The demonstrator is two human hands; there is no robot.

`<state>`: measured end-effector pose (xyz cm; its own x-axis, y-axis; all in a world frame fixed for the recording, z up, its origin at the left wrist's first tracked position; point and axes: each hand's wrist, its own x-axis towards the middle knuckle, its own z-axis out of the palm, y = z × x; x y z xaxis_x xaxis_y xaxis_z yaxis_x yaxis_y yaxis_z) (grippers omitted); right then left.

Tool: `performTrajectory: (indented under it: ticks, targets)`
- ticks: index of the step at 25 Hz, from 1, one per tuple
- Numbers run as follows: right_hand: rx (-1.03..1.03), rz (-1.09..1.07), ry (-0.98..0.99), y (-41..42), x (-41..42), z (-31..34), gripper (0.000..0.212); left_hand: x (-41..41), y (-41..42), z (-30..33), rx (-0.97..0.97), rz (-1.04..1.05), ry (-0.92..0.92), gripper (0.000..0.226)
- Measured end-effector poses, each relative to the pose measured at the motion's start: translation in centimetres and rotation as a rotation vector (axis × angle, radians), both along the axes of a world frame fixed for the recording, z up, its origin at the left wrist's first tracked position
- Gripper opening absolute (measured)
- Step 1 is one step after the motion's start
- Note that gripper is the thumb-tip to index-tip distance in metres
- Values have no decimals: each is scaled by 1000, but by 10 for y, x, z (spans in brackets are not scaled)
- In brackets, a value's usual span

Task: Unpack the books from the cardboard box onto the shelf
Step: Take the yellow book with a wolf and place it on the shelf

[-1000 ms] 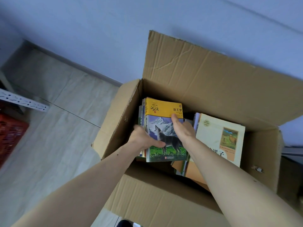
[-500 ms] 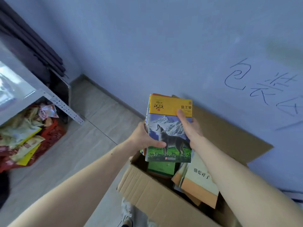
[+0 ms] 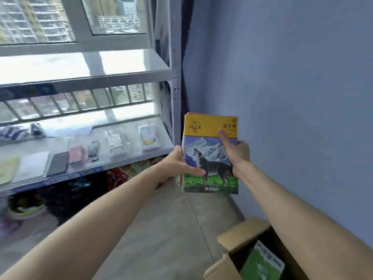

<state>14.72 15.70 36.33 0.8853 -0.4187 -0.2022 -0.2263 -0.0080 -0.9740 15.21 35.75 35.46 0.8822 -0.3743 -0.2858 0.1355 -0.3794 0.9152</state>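
**Stack of books held in the air beside the shelf**

Far left stands the grey metal shelf (image 3: pixel 129 158), its middle board already carrying a dark flat phone-like slab (image 3: pixel 58 163), a small red packet (image 3: pixel 76 154), a bundle of pens (image 3: pixel 93 148) and a clear packet with a pale card (image 3: pixel 149 140). Only the board's top right corner looks bare.

The left hand (image 3: pixel 177 166) clamps the spine side of a small stack of paperback books (image 3: pixel 211 154), thumb laid across the wolf-and-mountain cover, fingers hidden behind. The right hand (image 3: pixel 235 152) grips the opposite edge, thumb pressed up against the yellow title band. The stack hangs upright, clear of the board, just beside the shelf's perforated corner post.

At the lower right, the open brown cardboard box (image 3: pixel 228 261) sits on the floor with a green-covered book (image 3: pixel 262 263) inside, so more remains to unpack.

The risks, as I judge them: the stack could clip the post on the swing left, inner books could slip out from between the covers if either grip eases, and setting it down could shove the small items aside.
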Motion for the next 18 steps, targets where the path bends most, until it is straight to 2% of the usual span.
performTrajectory:
  ticks: [2, 4, 5, 7, 9, 12, 15, 18]
  targets:
    - [-10, 97, -75, 76, 27, 31, 58, 8, 75, 30, 1, 40, -69, 76]
    - [-12, 195, -124, 161, 49, 60, 70, 13, 157, 57, 2, 118, -123, 80]
    - [-4, 226, -147, 203, 58, 72, 73, 15, 197, 71, 7, 150, -160, 74]
    - [29, 286, -207, 286, 75, 96, 67, 19, 276, 97, 32, 203, -228, 65]
    - [36, 353, -264, 367, 89, 118, 60, 20, 353, 122, 55, 263, -281, 67]
    - [49, 421, -303, 476, 109, 143, 71, 23, 457, 149, 96, 359, -326, 65]
    - [62, 498, -351, 574, 128, 162, 65, 33, 548, 163, 162, 451, -371, 63]
    - [71, 569, -388, 659, 153, 175, 77, 54, 628, 172, 229, 528, -419, 74]
